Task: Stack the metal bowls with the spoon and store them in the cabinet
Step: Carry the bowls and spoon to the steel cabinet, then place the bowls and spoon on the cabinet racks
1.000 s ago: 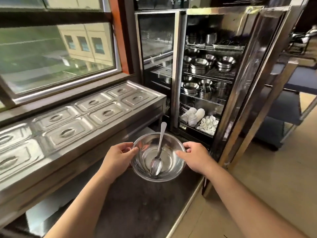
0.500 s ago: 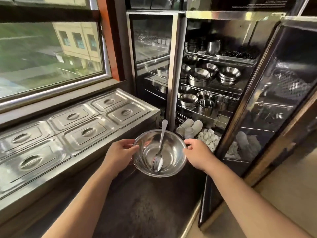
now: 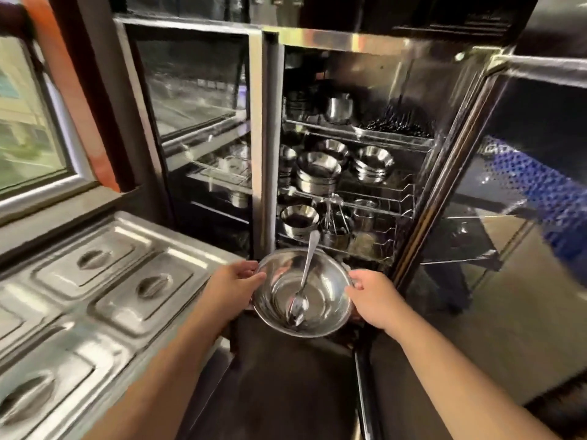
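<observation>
I carry a shiny metal bowl [image 3: 327, 300] in front of me, just before the open cabinet [image 3: 365, 39]. My left hand [image 3: 233, 284] grips the bowl's left rim and my right hand [image 3: 370, 298] grips its right rim. A metal spoon [image 3: 304, 282] lies inside, its scoop on the bottom and its handle leaning over the far rim toward the shelves. I cannot tell whether more than one bowl is nested here.
The cabinet's wire shelves [image 3: 374, 201] hold stacks of metal bowls [image 3: 317, 173], cups and utensils. Its glass door [image 3: 521, 173] stands open at the right. A steel counter with lidded food pans [image 3: 104, 281] runs along the left under a window [image 3: 28, 122].
I have moved closer to the cabinet with the bowl held in both hands. The shelves now loom larger and the counter has slid off to the left.
</observation>
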Tool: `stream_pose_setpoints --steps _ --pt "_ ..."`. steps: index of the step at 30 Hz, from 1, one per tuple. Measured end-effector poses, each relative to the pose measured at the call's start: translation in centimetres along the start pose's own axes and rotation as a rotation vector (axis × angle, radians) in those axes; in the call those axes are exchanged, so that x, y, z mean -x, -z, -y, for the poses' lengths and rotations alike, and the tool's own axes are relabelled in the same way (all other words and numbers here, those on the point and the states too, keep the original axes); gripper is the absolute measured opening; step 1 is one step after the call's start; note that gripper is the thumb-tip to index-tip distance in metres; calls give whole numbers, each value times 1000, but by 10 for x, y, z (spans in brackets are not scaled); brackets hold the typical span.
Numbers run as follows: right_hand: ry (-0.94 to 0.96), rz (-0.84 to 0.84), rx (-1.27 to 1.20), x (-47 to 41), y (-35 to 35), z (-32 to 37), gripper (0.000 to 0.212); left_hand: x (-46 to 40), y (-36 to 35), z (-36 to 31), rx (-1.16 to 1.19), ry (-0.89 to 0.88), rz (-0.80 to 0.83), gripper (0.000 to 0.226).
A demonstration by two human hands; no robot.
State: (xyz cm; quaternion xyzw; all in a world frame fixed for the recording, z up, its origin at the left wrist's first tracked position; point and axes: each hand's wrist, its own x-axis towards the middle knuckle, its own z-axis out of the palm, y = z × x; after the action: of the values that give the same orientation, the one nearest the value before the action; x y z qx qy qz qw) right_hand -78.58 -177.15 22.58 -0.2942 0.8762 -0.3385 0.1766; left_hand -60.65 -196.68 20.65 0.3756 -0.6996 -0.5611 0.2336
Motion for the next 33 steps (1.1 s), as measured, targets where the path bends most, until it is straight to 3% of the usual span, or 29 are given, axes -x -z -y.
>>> stream_pose_setpoints --steps 9,14,19,21,28,33 --pt "-159 -150 -125 -111 21 4 15 -163 -41 -45 -72 -35 199 28" --pt "-196 -241 -111 -179 44 -22 28 -236 -93 -61 -117 -85 254 45" --pt "-215 -258 -131 -258 76 -55 42 -303 -154 -82 -157 -112 253 11" --pt "-225 -255 -139 -287 91 -64 43 -327 -176 -90 -188 -125 264 9" --pt "-260 -299 -110 -377 136 -94 39 -415 -258 -117 -219 -138 244 46" --pt "-359 -311 -10 -410 144 -110 8 -451 -306 -115 -246 -153 254 33"
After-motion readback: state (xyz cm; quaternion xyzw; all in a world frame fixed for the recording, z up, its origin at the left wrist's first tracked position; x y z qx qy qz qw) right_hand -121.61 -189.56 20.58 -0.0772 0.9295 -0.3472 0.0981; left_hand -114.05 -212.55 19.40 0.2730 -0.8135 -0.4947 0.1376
